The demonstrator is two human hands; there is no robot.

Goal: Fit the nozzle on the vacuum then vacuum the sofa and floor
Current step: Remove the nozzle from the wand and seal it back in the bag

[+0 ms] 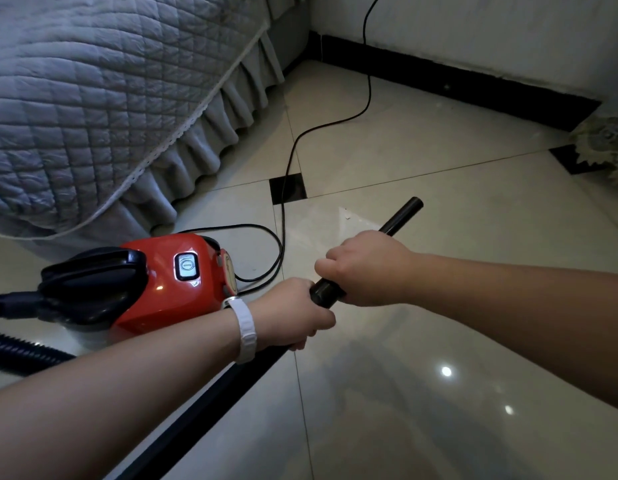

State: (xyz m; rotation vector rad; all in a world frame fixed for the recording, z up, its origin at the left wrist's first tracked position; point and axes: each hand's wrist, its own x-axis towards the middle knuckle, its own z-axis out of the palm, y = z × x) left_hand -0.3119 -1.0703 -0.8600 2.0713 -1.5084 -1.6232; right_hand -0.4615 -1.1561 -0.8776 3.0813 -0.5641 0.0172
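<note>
Right grip (366,268) wrapped round nozzle tube (403,211), left grip (293,317) clenching wand (203,408) beside vacuum (169,271); likely stiff, light, slick, so hold near joint.

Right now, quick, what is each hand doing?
The left hand grips the long black tube.
The right hand grips the short black tube.

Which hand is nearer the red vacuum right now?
Left. The left hand, gripping the long tube, is right beside the vacuum; the right hand holds the short tube farther right.
</note>
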